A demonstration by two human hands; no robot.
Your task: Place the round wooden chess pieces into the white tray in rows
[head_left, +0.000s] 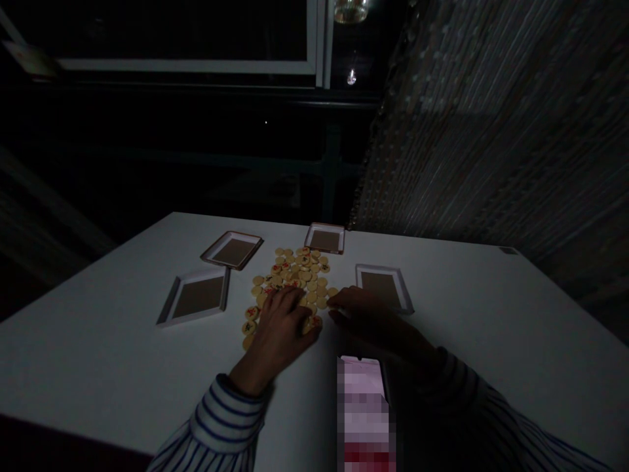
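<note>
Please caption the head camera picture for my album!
Left hand over round pieces, right hand at their edge, four trays nearby.

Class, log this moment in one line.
left hand: over round pieces; right hand: at pieces' right edge; four trays: beside and beyond pieces; phone: screen lit

Lit phone (363, 383) — string curtain (472, 137) — white frame (196, 65).

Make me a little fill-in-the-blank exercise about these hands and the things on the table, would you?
1. The round pieces lie on a table whose colour is ____.
2. Counted together, the shallow trays on it number ____.
3. Both sleeves are patterned with ____.
4. Between the left hand and the right hand, the one lying over more of the pieces is the ____ one.

Missing words: white; four; stripes; left.
</note>
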